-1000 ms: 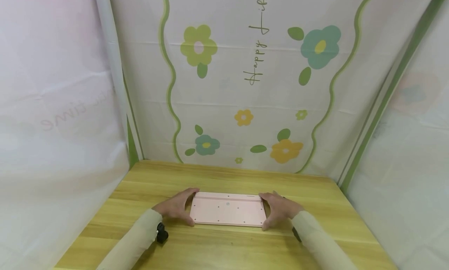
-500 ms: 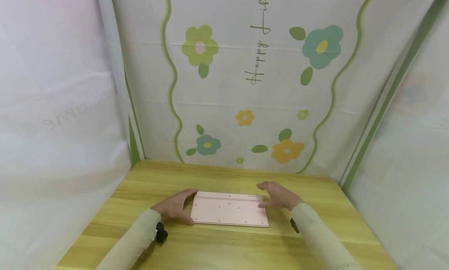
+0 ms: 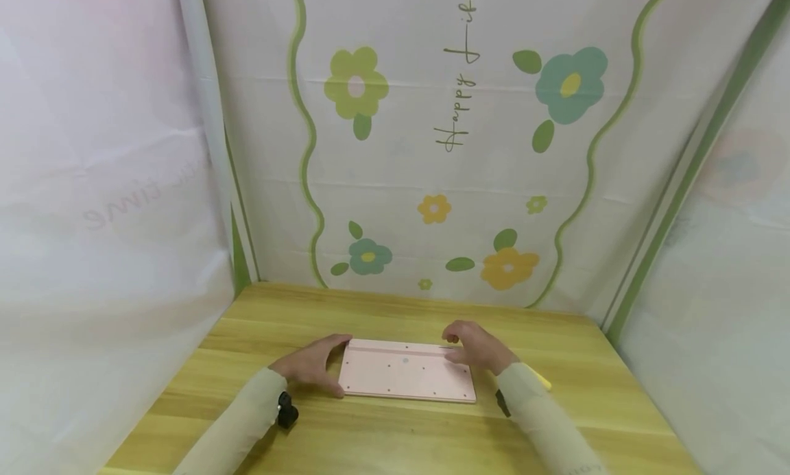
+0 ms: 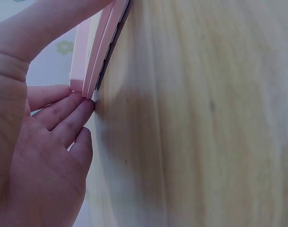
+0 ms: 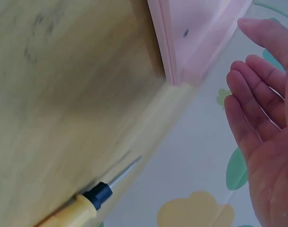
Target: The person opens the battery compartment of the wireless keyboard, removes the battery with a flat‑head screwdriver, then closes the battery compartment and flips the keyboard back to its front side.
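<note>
A pink keyboard (image 3: 404, 378) lies face down on the table, with small screw holes dotted over its back. My left hand (image 3: 311, 365) grips its left end, thumb at the near edge and fingers at the far edge. In the left wrist view, the fingertips press against the keyboard's pink rim (image 4: 82, 71), and dark keys show underneath. My right hand (image 3: 481, 348) hovers by the far right corner, fingers loosely bent and holding nothing. A screwdriver (image 5: 80, 208) with a yellow handle, black collar and thin metal shaft lies to the right, partly behind the right sleeve in the head view.
The wooden table (image 3: 370, 441) runs back to a white curtain (image 3: 395, 153) printed with flowers. White fabric panels (image 3: 111, 256) hang at the left and right sides. A small black device (image 3: 286, 411) is worn on the left wrist.
My right hand has let go of the keyboard's right end, lifted and shifted left over its far corner. The screwdriver's yellow handle now shows beside the right sleeve. My left hand keeps its grip.
</note>
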`<state>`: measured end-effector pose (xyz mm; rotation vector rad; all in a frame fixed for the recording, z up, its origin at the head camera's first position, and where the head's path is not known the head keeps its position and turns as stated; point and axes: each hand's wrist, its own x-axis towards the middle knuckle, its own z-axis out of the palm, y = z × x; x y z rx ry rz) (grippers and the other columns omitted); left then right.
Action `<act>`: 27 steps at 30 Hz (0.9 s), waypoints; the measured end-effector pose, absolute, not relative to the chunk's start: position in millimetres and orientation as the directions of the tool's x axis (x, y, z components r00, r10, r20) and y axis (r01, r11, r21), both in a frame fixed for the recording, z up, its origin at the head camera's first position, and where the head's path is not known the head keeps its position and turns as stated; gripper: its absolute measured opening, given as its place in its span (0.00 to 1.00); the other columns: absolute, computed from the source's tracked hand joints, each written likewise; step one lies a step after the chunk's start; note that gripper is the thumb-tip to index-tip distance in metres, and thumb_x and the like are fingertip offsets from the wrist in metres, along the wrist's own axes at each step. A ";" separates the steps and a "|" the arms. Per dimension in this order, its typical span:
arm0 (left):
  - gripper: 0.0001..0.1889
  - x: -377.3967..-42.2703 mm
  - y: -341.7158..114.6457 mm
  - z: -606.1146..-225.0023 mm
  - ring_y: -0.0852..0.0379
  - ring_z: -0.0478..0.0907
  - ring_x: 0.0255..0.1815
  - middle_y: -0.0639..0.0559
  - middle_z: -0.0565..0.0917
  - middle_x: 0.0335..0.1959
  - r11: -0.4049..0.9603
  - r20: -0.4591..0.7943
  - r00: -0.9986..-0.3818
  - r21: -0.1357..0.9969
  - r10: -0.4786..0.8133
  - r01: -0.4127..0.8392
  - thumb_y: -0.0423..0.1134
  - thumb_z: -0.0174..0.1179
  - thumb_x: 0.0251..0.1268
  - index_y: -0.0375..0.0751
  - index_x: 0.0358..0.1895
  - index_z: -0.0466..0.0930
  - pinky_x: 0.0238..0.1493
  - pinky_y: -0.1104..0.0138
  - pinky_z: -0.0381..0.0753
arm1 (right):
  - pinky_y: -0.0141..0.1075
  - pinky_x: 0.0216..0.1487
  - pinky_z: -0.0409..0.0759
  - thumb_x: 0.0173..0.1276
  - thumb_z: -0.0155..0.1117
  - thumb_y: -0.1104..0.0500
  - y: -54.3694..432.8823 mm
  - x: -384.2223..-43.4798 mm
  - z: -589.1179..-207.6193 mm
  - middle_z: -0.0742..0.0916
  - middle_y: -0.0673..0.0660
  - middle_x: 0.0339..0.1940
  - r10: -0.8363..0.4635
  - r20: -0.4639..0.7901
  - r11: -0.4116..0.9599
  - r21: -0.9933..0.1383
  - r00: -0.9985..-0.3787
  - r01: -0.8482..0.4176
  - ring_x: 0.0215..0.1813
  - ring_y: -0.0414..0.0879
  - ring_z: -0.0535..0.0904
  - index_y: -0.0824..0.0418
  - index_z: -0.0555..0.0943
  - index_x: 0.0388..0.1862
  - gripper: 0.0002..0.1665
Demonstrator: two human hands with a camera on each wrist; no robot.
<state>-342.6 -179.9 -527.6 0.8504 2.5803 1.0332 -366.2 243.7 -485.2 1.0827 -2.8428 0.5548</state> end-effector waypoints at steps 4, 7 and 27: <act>0.64 -342.9 -178.6 -528.1 0.32 0.59 0.83 0.34 0.63 0.83 0.587 -0.002 -0.807 0.687 0.591 0.429 0.52 0.86 0.46 0.33 0.83 0.56 0.82 0.36 0.59 | 0.38 0.45 0.85 0.65 0.76 0.67 240.4 -364.8 -491.7 0.89 0.59 0.41 -0.611 0.192 0.701 -0.320 -0.768 -0.638 0.42 0.50 0.83 0.67 0.87 0.46 0.12; 0.64 -342.9 -178.2 -528.3 0.32 0.59 0.83 0.34 0.63 0.82 0.588 -0.002 -0.808 0.687 0.589 0.427 0.51 0.86 0.45 0.34 0.83 0.56 0.82 0.36 0.59 | 0.34 0.41 0.82 0.64 0.76 0.68 239.1 -364.3 -495.7 0.88 0.58 0.37 -0.605 0.217 0.695 -0.324 -0.766 -0.642 0.39 0.45 0.80 0.65 0.87 0.42 0.08; 0.64 -344.3 -178.7 -527.7 0.32 0.57 0.85 0.36 0.61 0.84 0.617 -0.033 -0.817 0.674 0.575 0.407 0.53 0.85 0.45 0.37 0.84 0.56 0.82 0.35 0.58 | 0.32 0.35 0.80 0.66 0.75 0.68 229.0 -381.9 -478.9 0.88 0.51 0.31 -0.565 -0.027 0.777 -0.354 -0.825 -0.520 0.33 0.40 0.76 0.60 0.88 0.32 0.05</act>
